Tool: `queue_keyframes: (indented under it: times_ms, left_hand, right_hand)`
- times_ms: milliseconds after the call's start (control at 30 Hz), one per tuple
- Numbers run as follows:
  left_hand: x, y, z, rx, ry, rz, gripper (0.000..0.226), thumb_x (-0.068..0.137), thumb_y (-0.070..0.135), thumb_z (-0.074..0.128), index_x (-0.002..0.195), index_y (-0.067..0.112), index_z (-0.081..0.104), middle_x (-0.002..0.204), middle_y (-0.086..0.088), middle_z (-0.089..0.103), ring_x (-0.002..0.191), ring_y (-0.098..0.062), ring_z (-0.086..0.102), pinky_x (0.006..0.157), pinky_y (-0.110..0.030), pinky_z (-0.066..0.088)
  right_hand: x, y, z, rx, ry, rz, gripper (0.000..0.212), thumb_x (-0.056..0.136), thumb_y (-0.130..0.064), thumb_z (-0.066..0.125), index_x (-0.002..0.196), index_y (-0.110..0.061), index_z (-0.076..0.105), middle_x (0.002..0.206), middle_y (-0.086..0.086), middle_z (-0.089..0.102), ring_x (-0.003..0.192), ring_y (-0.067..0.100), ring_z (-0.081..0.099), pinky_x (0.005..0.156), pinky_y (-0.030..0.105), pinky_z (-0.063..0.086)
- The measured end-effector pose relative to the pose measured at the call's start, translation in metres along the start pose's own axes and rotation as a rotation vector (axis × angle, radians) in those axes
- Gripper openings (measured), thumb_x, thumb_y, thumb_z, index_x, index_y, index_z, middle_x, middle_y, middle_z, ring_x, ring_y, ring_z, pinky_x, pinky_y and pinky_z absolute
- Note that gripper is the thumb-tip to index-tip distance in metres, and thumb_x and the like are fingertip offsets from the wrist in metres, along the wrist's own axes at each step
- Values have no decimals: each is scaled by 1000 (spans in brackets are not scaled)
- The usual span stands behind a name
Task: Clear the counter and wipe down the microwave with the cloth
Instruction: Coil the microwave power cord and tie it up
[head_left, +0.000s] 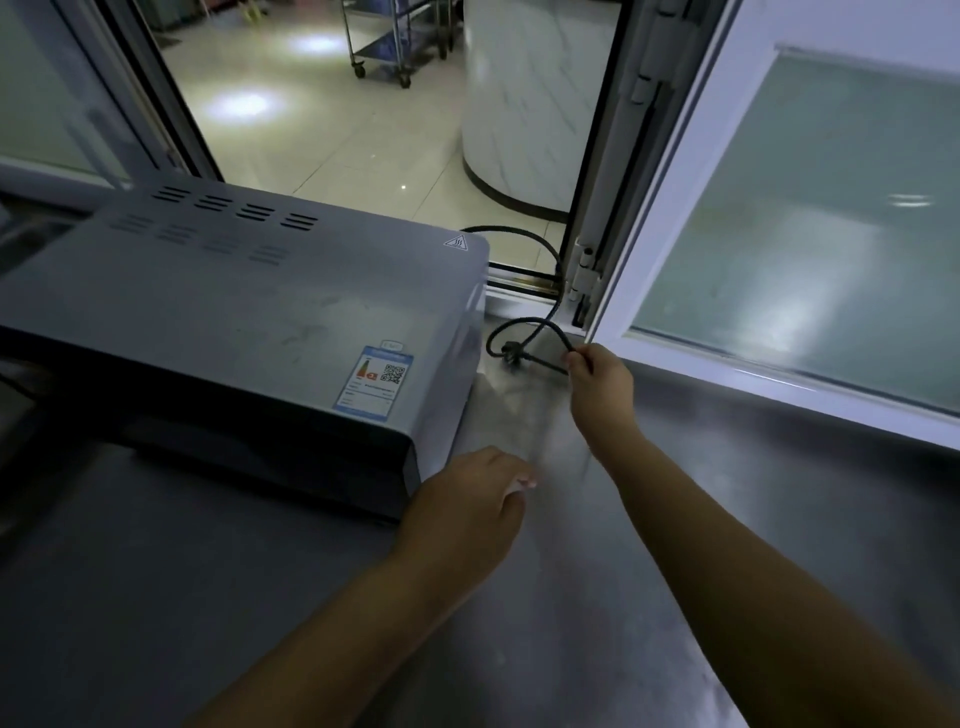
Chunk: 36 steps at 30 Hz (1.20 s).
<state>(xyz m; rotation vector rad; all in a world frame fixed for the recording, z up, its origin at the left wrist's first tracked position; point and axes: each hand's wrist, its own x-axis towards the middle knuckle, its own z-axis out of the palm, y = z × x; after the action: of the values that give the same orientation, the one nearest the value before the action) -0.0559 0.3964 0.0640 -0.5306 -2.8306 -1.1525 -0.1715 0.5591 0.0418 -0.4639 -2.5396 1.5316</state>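
1. The worktop (675, 519) is bare steel, dimly lit, running up to an open window (810, 218) on the right.
2. The microwave (234, 322) sits at the left of the worktop, its top and right side facing the camera, a label near its front right corner.
3. The cord (540, 291) comes out from behind the microwave, arcs over the window sill and loops down to the worktop just beside the microwave's right side; its plug (511, 358) lies there, free of any socket.
4. The right hand (602, 384) pinches the cord near the plug, fingers curled round it.
5. The left hand (467, 499) rests by the microwave's front right corner, fingers curled on something pale (probably the cloth, too little shows to be sure).
6. No cloth is otherwise in view.
7. The step in hand looks like moving the cord out of the way. It would go best by lifting the loop, not dragging the plug across steel, and laying it behind the microwave, so the side panel and the worktop beside it are free for wiping.
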Motion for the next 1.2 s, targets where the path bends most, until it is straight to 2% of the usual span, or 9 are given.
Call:
queue_keyframes:
  times_ms: [167,300,467,567,667,800,900,1000,1200]
  left_hand:
    - [4,11,-6,-36,-2,-92,25,90,14,48,109,19,62,108,6,61,98,-10,56,84,-23,45]
    - [-4,20,-12,-60,95,-114,19,89,11,52,106,14,58,95,7,49,80,-7,48,66,-10,33]
    - [-26,28,-14,-168,31,-119,7,90,14,51,87,20,53,87,3,52,78,-16,52,72,-33,48]
    - [-39,38,-15,-62,96,38,34,86,13,57,119,14,53,120,-5,55,109,-19,49,96,-37,44]
    - [-43,46,-27,189,139,348,55,79,16,56,133,10,43,135,-8,49,125,-23,38,110,-34,22]
    - [-44,47,-49,267,41,555,35,78,18,66,112,13,60,106,-5,62,103,-26,56,91,-35,37]
    - [-48,47,-69,222,3,610,11,87,22,57,92,14,62,89,-2,58,88,-23,52,74,-33,40]
    - [-50,47,-91,33,3,524,10,91,18,53,88,11,58,88,-2,52,82,-18,50,65,-31,42]
    - [-53,33,-133,-273,111,325,9,92,13,50,85,11,56,86,2,51,79,-9,47,66,-17,36]
  right_hand:
    - [-47,-12,-48,207,63,7,21,92,-14,48,77,-17,62,68,-3,52,66,12,46,64,27,39]
    - [-91,-14,-76,353,125,31,24,90,-8,46,72,-12,61,64,-3,47,66,12,44,67,25,40]
    - [-143,-27,-91,377,171,66,22,92,-6,47,80,-9,65,71,2,52,66,8,47,64,17,44]
    - [-179,-35,-89,305,116,36,19,91,-6,50,90,-10,68,79,1,62,66,-1,52,64,12,45]
    - [-215,-44,-81,189,81,-45,18,89,-2,54,94,-11,69,84,9,61,67,6,52,61,14,43]
    - [-245,-54,-73,-8,122,-164,25,82,5,60,98,-13,67,86,-2,61,75,0,57,68,10,45]
    - [-259,-59,-73,-130,172,-225,24,81,4,63,96,-15,67,84,-11,60,78,-4,57,69,5,44]
    - [-268,-61,-79,-237,254,-280,19,81,2,62,93,-11,68,82,-15,55,79,-6,55,69,3,40]
    - [-279,-64,-79,-167,341,-148,9,89,-8,59,89,-11,66,87,0,60,77,6,54,65,6,40]
